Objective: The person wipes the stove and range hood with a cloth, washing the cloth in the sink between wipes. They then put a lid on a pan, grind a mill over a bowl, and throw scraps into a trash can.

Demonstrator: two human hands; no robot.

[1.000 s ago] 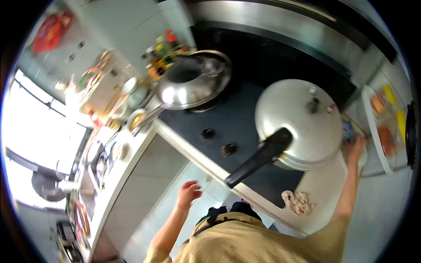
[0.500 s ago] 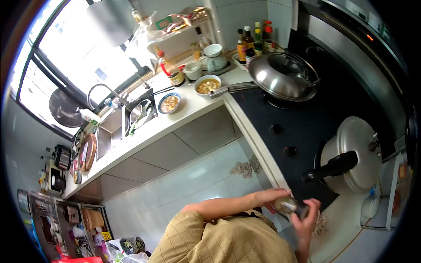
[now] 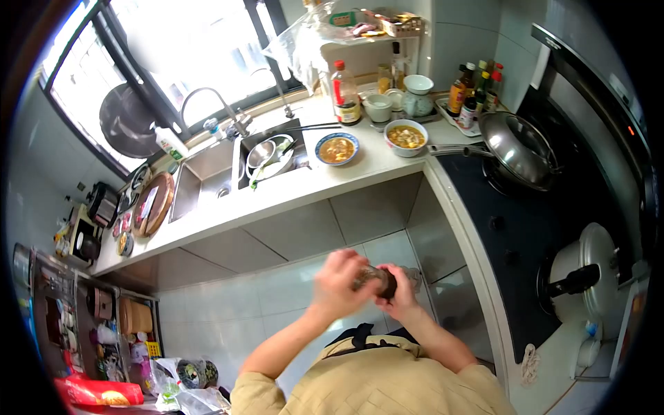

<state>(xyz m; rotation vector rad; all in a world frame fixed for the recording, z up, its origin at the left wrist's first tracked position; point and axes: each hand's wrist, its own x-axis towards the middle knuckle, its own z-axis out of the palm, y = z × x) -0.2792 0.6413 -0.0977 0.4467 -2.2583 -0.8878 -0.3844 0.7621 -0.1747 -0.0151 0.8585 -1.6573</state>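
A small glass spice jar (image 3: 389,283) with a dark cap is held between my two hands, over the floor in front of my body. My left hand (image 3: 341,285), smeared by motion, wraps around the glass end. The fingers of my right hand (image 3: 401,296) close around the dark end. Part of the jar is covered by my fingers, and its contents cannot be made out. Beyond my hands, on the counter, stand a blue-rimmed bowl of soup (image 3: 337,149) and a white bowl of soup (image 3: 407,137).
A lidded wok (image 3: 519,149) and a pressure cooker (image 3: 581,277) stand on the black stove (image 3: 477,207) to the right. The sink (image 3: 204,181) holds a strainer and dishes. Sauce bottles (image 3: 458,93) fill the corner. Bags and a rack (image 3: 104,311) are at lower left.
The jar and both hands have moved left, away from the stove edge to above the floor. My view has turned rightward objects farther right, and my left hand has shifted on the jar.
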